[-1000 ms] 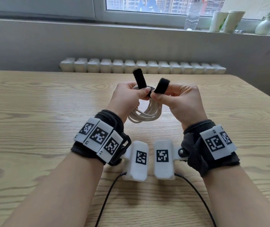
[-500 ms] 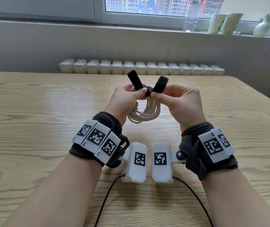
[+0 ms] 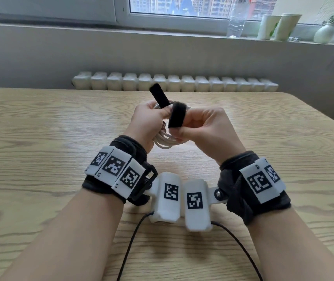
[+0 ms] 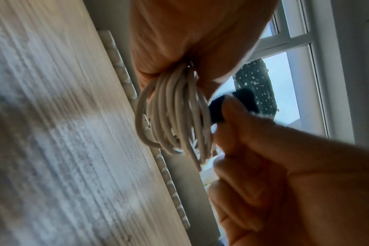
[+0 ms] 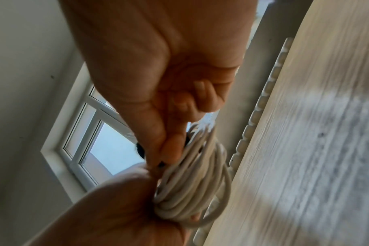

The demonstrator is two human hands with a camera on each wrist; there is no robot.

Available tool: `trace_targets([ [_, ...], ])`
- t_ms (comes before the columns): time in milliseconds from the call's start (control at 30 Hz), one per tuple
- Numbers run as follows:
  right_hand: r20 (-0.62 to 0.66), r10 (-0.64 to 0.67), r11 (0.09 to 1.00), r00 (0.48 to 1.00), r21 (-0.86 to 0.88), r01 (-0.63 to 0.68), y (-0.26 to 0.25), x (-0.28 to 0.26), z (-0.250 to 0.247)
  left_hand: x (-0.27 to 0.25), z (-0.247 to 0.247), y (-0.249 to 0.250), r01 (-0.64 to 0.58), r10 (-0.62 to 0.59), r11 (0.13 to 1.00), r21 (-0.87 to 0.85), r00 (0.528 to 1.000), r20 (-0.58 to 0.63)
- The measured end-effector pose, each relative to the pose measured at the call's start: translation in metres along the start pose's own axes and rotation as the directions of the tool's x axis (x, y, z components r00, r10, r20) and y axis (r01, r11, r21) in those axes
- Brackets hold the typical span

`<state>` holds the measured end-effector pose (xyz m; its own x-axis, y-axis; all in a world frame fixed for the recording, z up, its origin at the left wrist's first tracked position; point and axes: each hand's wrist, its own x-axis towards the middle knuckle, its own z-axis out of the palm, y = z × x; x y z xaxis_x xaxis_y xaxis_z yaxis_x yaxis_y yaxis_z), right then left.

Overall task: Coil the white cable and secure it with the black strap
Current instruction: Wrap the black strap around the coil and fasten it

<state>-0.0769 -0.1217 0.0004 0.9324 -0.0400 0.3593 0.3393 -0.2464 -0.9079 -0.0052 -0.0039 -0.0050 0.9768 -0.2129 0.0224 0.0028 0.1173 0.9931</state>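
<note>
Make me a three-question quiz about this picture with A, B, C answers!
1. Where is the coiled white cable?
A. flat on the wooden table
B. held up between both hands
C. on the windowsill

2. What colour is the fuzzy fabric strap?
A. black
B. red
C. yellow

3. Is the strap fastened shut?
A. yes, closed tight
B. no, both ends are free
C. it lies on the table

Answers: B, the left hand and right hand hold the coil above the light wooden table; A, it looks black; B, one end sticks up and the other is pinched by the right hand.
</note>
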Motion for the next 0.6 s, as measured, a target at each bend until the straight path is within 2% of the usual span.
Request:
trace_targets([
  [100,-0.026,0.008,1.000,1.000,-0.001,-0.008,0.0029,0.0013,-0.0073,-0.0009,-0.0018,0.0028,0.060,-0.059,0.995,-0.076,0.998,0.025],
  [233,-0.041,0.006,1.000,0.999,-0.012,-0.006,0.0020,-0.0009,-0.0073,-0.0039,-0.0019,0.0071,0.130,-0.116,0.986,-0.102,0.984,0.134],
  [367,-0.063,0.003,0.998,0.998,-0.060,-0.007,0.0025,-0.0001,-0.0079,-0.0053,-0.0007,0.0053,0.067,-0.062,0.995,-0.077,0.996,0.062],
  [600,-0.070,0.024,0.998,0.997,-0.062,-0.028,0.0008,0.0008,-0.0070,-0.0065,0.0004,0.0059,0.051,-0.046,0.994,-0.099,0.997,0.056],
])
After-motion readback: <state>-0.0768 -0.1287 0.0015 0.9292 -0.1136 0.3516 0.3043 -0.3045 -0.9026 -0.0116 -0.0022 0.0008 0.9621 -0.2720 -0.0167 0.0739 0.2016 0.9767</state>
